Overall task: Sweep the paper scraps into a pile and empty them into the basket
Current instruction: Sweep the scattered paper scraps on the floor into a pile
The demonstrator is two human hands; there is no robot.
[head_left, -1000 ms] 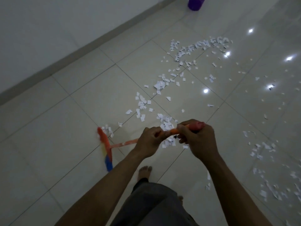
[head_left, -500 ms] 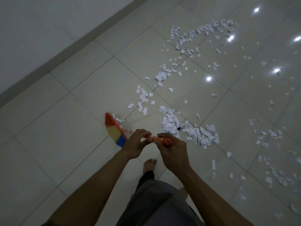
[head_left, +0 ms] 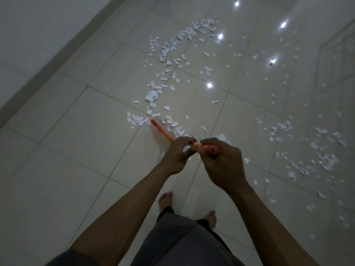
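White paper scraps (head_left: pixel 151 96) lie in a long trail across the pale floor tiles, with a second scatter (head_left: pixel 324 156) at the right. An orange broom (head_left: pixel 161 130) slants down to the floor among the near scraps; its head is blurred. My left hand (head_left: pixel 177 156) grips the broom's handle lower down, and my right hand (head_left: pixel 221 160) grips the handle's red top end right beside it. No basket shows in this view.
A white wall with a grey skirting (head_left: pixel 63 52) runs along the left. My bare feet (head_left: pixel 166 200) stand on the tiles below my hands. Bright light reflections (head_left: pixel 209 85) dot the glossy floor.
The broom head swung from the left side of the floor toward the scrap trail ahead. Both hands kept their grip. The view tipped down and the purple container left the frame.
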